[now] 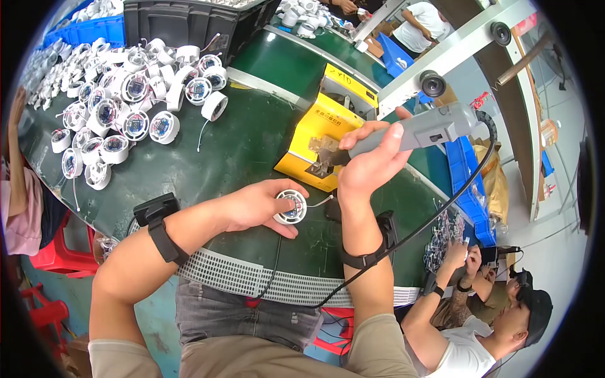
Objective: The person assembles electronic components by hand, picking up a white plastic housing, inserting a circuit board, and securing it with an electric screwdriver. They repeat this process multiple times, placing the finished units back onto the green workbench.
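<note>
Head view: the left hand is holding a round white housing over the green surface, near its front edge; grip closed on it, thumb lying across the face, fingers around the rim. Whether the housing is touching the surface, I can't tell. The right hand is gripping a gray corded tool, fingers wrapped about its body, its front end pointing toward the yellow box. Similar housings are lying heaped at the left. The held piece is looking light and stiff, perhaps slick; its exposed circuitry and thin lead are seeming fragile. I'm favoring the outer rim for holding, keeping pressure off the middle.
</note>
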The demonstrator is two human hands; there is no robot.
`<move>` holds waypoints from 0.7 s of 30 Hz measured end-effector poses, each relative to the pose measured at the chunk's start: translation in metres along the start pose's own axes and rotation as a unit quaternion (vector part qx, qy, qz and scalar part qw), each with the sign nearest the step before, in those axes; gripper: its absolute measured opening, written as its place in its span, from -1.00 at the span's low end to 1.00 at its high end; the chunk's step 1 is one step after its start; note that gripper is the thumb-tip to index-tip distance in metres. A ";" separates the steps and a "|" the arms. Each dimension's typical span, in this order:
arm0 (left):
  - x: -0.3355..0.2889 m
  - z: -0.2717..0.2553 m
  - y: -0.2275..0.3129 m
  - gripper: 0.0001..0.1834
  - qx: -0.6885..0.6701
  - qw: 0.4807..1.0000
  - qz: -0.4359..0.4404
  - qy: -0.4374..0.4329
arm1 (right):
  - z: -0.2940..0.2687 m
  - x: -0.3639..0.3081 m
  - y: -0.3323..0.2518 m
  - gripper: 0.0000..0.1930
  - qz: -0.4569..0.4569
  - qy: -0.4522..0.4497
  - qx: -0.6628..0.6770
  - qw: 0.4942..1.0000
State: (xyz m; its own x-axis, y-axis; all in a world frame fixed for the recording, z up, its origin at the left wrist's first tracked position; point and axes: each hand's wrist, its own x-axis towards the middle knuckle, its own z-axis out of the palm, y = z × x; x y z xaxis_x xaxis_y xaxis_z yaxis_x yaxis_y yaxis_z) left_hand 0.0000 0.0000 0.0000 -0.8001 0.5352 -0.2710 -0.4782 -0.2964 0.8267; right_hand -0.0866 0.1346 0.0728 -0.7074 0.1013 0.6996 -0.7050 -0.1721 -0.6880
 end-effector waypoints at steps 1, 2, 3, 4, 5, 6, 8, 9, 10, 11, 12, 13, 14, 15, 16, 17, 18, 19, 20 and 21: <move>-0.001 0.001 0.000 -0.62 0.001 1.000 -0.001 0.001 | 0.000 0.000 0.000 -0.61 0.001 0.001 -0.001 1.000; -0.001 0.002 0.000 -0.62 0.003 1.000 -0.002 0.003 | 0.000 -0.001 0.000 -0.62 0.002 0.002 -0.003 1.000; -0.002 0.001 0.002 -0.62 0.006 1.000 -0.002 0.003 | 0.001 -0.001 0.000 -0.62 0.000 0.004 -0.002 1.000; -0.002 0.000 0.002 -0.63 0.007 1.000 -0.002 0.007 | 0.002 -0.002 0.001 -0.64 0.003 0.004 -0.002 1.000; -0.003 -0.001 0.003 -0.64 0.007 1.000 -0.002 0.010 | 0.003 -0.002 0.002 -0.65 0.006 0.003 -0.003 1.000; -0.002 0.001 0.003 -0.64 0.008 1.000 -0.002 0.009 | 0.003 -0.002 0.001 -0.65 0.005 0.004 -0.005 1.000; 0.000 0.002 0.001 -0.59 0.003 1.000 0.005 0.006 | 0.001 -0.002 0.000 -0.68 0.009 0.007 0.002 1.000; -0.001 0.000 0.000 -0.59 0.003 1.000 0.004 0.006 | 0.001 -0.004 0.000 -0.68 0.009 0.007 0.002 1.000; -0.001 -0.002 -0.001 -0.57 -0.003 1.000 0.006 0.006 | 0.000 -0.007 -0.001 -0.66 0.008 -0.009 0.006 1.000; -0.001 -0.002 -0.002 -0.56 -0.009 1.000 0.007 0.006 | -0.002 -0.010 -0.002 -0.65 0.008 -0.024 0.010 1.000; 0.000 -0.002 -0.003 -0.56 -0.010 1.000 0.007 0.006 | -0.003 -0.015 -0.006 -0.65 0.008 -0.025 0.010 1.000; 0.001 -0.002 -0.004 -0.55 -0.010 1.000 0.009 0.005 | -0.004 -0.022 -0.012 -0.63 0.040 -0.020 0.041 0.998; 0.001 -0.002 -0.004 -0.55 -0.011 1.000 0.009 0.003 | -0.004 -0.028 -0.016 -0.61 0.072 -0.015 0.073 0.995; 0.001 -0.001 -0.004 -0.55 -0.012 1.000 0.008 0.002 | -0.005 -0.033 -0.020 -0.61 0.073 -0.014 0.072 0.995; 0.001 -0.001 -0.003 -0.55 -0.008 1.000 0.010 0.004 | -0.006 -0.037 -0.023 -0.59 0.073 -0.029 0.083 0.993; 0.001 0.000 -0.003 -0.55 -0.005 1.000 0.012 0.007 | -0.006 -0.042 -0.026 -0.57 0.074 -0.044 0.094 0.992; 0.001 0.001 -0.003 -0.55 -0.004 1.000 0.011 0.006 | -0.004 -0.044 -0.029 -0.55 0.084 -0.046 0.108 0.990; 0.001 0.001 -0.004 -0.54 -0.004 1.000 0.015 0.007 | -0.004 -0.046 -0.029 -0.55 0.083 -0.044 0.107 0.990; 0.001 0.001 -0.004 -0.53 -0.004 1.000 0.019 0.009 | -0.004 -0.048 -0.027 -0.55 0.075 -0.064 0.099 0.990; 0.001 0.001 -0.004 -0.53 -0.003 1.000 0.018 0.009 | -0.003 -0.049 -0.026 -0.54 0.067 -0.083 0.091 0.990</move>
State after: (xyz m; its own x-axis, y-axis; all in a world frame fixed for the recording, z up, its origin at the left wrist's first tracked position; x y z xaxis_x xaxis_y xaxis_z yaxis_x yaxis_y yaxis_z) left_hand 0.0015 0.0023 -0.0035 -0.8227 0.5103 -0.2506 -0.4519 -0.3197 0.8328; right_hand -0.0333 0.1372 0.0561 -0.7655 -0.0947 0.6364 -0.5731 -0.3492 -0.7413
